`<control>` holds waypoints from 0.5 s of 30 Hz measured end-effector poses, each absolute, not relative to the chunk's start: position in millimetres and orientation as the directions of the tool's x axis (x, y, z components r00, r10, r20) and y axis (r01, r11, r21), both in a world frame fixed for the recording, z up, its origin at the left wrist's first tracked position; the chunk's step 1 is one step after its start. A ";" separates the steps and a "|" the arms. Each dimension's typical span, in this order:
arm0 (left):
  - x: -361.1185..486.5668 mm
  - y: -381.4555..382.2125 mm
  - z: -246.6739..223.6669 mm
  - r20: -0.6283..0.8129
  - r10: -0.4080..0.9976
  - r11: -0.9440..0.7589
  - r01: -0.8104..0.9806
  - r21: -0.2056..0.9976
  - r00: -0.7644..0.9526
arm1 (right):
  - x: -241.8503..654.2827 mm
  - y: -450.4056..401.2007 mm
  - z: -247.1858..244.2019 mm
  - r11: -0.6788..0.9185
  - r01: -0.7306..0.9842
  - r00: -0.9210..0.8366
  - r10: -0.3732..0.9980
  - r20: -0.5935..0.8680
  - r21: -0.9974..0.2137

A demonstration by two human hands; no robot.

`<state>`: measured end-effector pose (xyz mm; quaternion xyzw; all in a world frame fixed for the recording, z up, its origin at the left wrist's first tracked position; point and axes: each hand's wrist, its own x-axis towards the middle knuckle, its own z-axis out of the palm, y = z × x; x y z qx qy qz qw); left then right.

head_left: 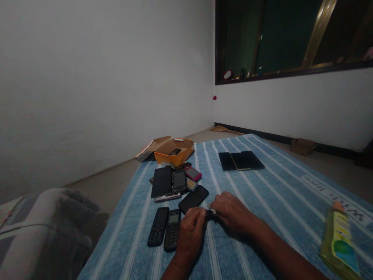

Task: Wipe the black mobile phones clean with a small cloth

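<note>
My left hand (190, 229) is closed round one end of a small dark object (209, 213), thumb on top. My right hand (230, 212) pinches its other end, where a bit of something whitish shows. What the object is, I cannot make out. Just beyond my hands lies a black smartphone (194, 198). Two keypad phones (158, 226) (172, 230) lie side by side left of my left hand. Behind them is a pile with a dark flat device (161, 182), a grey phone (179, 181) and a pink phone (193, 173).
An open orange box (170, 160) with a phone inside stands at the far left of the striped blue cloth (247, 202). Dark flat devices (241, 160) lie at the far right. A yellow-green bottle (339, 241) lies near the right edge. Grey fabric (46, 237) is at lower left.
</note>
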<state>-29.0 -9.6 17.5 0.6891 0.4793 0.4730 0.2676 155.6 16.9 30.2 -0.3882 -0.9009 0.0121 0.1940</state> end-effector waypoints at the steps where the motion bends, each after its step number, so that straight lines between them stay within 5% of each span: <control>1: -29.1 -9.4 17.3 0.391 0.916 -0.393 0.408 0.824 0.092 | 156.1 17.6 30.0 0.703 0.688 -0.628 0.700 0.339 -0.177; 15: -31.7 -7.2 16.7 0.314 0.949 -0.304 0.386 0.871 0.038 | 188.2 29.3 42.8 0.616 0.735 -0.568 0.788 0.238 -0.285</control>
